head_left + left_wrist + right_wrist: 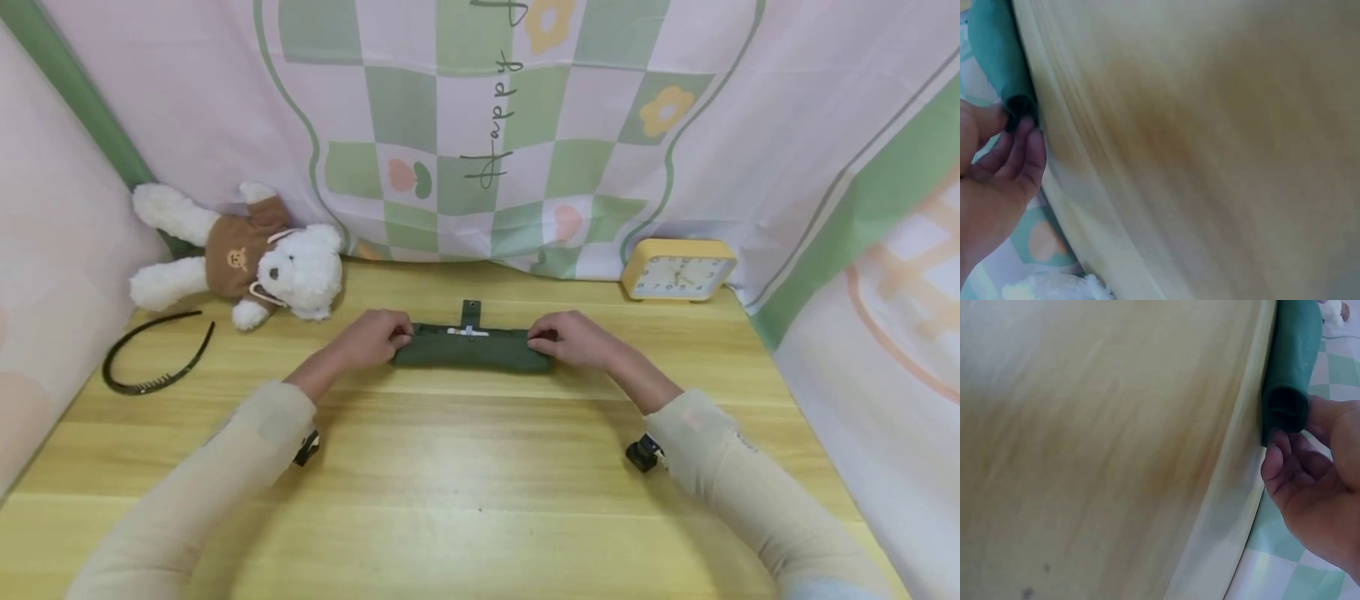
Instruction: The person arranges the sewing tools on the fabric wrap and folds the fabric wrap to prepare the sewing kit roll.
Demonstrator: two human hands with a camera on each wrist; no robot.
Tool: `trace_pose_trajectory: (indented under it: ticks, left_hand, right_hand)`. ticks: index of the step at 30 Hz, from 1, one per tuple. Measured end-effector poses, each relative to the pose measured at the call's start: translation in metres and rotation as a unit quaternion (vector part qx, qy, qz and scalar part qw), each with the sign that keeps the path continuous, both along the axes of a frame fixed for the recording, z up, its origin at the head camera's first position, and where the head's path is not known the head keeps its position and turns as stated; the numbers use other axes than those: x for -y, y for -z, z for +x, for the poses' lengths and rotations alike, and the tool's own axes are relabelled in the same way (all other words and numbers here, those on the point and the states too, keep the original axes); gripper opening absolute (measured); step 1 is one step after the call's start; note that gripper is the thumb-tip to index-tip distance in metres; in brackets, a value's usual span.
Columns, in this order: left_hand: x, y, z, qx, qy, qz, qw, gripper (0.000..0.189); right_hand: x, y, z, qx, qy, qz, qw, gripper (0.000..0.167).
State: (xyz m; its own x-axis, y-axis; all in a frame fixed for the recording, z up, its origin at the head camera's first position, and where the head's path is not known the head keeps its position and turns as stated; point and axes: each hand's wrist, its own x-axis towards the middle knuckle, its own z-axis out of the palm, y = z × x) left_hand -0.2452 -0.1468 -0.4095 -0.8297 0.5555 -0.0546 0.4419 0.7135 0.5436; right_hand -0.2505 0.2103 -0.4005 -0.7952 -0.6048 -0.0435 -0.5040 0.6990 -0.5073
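A dark green roll of fabric lies crosswise on the table, its layers wound into a tube whose end shows in the right wrist view. A short tab with a metal snap sticks up from the middle of its far edge, beside a small white label. My left hand pinches the roll's left end between thumb and fingers. At the opposite end, my right hand grips the fabric the same way, thumb on the far side and fingertips curled beneath.
A white plush dog in a brown hoodie lies at the back left. In front of it rests a black headband. A yellow alarm clock stands at the back right. Patterned cloth hangs behind the wooden table.
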Motion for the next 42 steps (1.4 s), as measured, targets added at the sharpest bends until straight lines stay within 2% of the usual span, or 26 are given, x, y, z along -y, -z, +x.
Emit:
trace_pose_trajectory:
  ticks: [2, 5, 8, 14, 20, 26, 35, 42]
  left_hand:
    - [-0.002, -0.001, 0.002, -0.014, -0.002, -0.009, 0.9999, 0.015]
    - [-0.007, -0.002, 0.004, -0.054, -0.006, -0.021, 0.9983, 0.016]
    - [-0.014, -0.004, 0.007, -0.079, -0.009, -0.010, 0.9968, 0.019]
    - [-0.029, -0.006, 0.015, -0.056, 0.026, 0.036, 0.9974, 0.034]
    - [-0.036, -0.003, 0.015, -0.056, 0.019, 0.032, 0.9977, 0.045]
    - [-0.039, -0.003, 0.015, -0.047, 0.009, 0.028, 0.9985, 0.044]
    - [-0.042, -0.003, 0.014, -0.031, 0.002, 0.040, 0.9987, 0.041]
    - [-0.039, 0.000, 0.014, -0.025, -0.009, 0.056, 0.9981, 0.040]
  right_hand:
    - [0.001, -0.001, 0.000, -0.005, 0.007, 0.000, 1.0000, 0.016]
    - [0.002, -0.002, 0.000, -0.018, 0.010, 0.005, 0.9998, 0.013]
    - [0.003, -0.004, 0.000, -0.025, 0.007, 0.012, 0.9996, 0.012]
    - [0.003, -0.006, 0.000, -0.021, 0.007, 0.016, 0.9996, 0.012]
    - [0.012, -0.017, 0.001, -0.010, 0.014, 0.007, 0.9998, 0.019]
    - [0.027, -0.026, -0.002, 0.027, 0.024, -0.052, 0.9980, 0.034]
    - [0.046, -0.019, -0.010, 0.075, 0.040, -0.155, 0.9842, 0.046]
    - [0.063, -0.012, -0.014, 0.109, 0.072, -0.189, 0.9733, 0.058]
